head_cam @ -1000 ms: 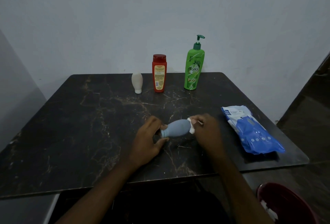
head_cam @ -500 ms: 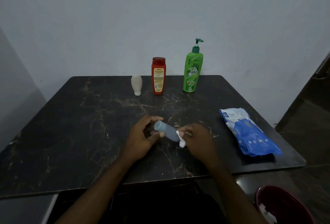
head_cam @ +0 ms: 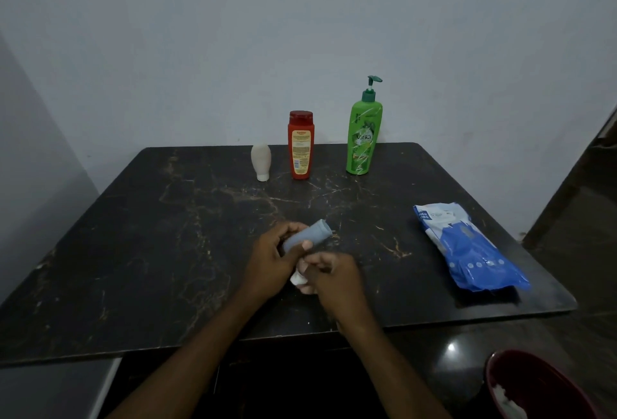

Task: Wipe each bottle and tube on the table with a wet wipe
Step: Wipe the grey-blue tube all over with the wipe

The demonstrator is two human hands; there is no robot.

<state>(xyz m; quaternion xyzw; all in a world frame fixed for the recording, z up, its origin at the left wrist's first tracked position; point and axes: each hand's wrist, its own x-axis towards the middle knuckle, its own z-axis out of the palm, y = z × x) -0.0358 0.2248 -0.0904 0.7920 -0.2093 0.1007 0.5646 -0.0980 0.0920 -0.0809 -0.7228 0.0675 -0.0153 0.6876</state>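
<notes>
Near the front edge of the bench (head_cam: 167, 251), the left hand (head_cam: 270, 261) has its fingers wrapped round the grey-blue tube (head_cam: 309, 237). The tube's far end points toward 1 o'clock, seemingly to offer the near end to the right hand (head_cam: 334, 280), whose fingers pinch a bunched wet wipe (head_cam: 298, 280) against it. At 12 o'clock the green pump bottle (head_cam: 364, 138) reads "Vatika"; the red bottle (head_cam: 300, 148) has print too small to read. The wipes pack (head_cam: 467, 248) lies handy at 3 o'clock.

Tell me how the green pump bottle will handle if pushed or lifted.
The green bottle stands tall on a narrow base, so a high push would probably tip it. Its glossy plastic looks rigid, and perhaps slippery when wet.
</notes>
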